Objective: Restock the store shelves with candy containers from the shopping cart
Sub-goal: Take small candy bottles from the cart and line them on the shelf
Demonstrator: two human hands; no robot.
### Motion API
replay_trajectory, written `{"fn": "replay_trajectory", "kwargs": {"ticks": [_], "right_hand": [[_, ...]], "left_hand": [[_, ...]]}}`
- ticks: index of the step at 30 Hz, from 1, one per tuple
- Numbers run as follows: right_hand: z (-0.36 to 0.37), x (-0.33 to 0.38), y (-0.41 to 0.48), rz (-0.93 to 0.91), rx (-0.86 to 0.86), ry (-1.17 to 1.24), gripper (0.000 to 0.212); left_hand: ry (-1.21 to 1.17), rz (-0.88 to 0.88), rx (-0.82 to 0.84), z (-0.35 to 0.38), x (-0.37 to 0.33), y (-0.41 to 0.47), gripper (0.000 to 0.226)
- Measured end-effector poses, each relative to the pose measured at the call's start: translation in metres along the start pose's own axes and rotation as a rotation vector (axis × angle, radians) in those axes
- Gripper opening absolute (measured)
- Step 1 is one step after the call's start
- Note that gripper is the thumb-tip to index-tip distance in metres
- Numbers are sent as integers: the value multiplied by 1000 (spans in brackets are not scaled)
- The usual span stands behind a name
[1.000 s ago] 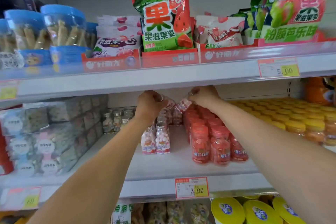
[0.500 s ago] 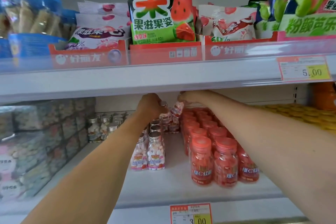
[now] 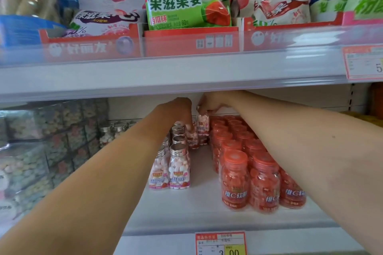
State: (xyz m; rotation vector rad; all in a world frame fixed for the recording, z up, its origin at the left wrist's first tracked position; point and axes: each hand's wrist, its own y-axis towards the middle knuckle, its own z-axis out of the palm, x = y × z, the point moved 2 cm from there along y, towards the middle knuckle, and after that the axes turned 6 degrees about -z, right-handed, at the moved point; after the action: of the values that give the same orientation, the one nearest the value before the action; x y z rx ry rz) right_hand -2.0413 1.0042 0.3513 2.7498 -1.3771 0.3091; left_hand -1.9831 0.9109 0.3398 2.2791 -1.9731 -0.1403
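Observation:
Both my arms reach deep into the middle shelf (image 3: 199, 209). My left hand (image 3: 178, 112) grips a small pink-and-white candy bottle (image 3: 191, 136) from above, at the back of a row of silver-capped bottles (image 3: 179, 170). My right hand (image 3: 213, 102) pinches the top of another such bottle (image 3: 202, 128), just left of the red-capped jars (image 3: 246, 174). Both bottles stand near the shelf's back. Fingertips are partly hidden by the upper shelf's edge.
The upper shelf (image 3: 186, 76) hangs low over my hands, loaded with gummy bags in red trays (image 3: 190, 41). Stacked clear boxes (image 3: 41, 151) fill the left of the middle shelf. Bare shelf floor lies between the two bottle rows. A price tag (image 3: 220, 243) marks the shelf front.
The camera has moved closer and lower. Both hands have pushed farther back into the shelf and lowered their bottles towards the shelf floor.

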Motion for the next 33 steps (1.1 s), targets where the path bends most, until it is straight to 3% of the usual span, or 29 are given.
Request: {"fn": "replay_trajectory", "kwargs": {"ticks": [5,10,15,18,22,26,33], "right_hand": [[-1,1,-3,-21,-96,-14,12],[6,9,-4,30,36,-46,24],[16,14,-5,43,65,-146,31],[14,18,-17,-49,34,-240,11],[9,15,-23,-187,33,-297,46],[8,14,-24,-197,-31,-274,45],[10,3,-19,-161,-115,-176,50]], "left_hand": [[88,24,24,5,-7,1,34],[101,15,0,3,-12,-2,33],[101,5,1,8,-12,0,52],[125,14,19,10,-10,1,57],[87,17,27,11,-8,3,48],[18,-14,-8,12,-1,2,39],[-25,-29,-30,16,9,6,43]]}}
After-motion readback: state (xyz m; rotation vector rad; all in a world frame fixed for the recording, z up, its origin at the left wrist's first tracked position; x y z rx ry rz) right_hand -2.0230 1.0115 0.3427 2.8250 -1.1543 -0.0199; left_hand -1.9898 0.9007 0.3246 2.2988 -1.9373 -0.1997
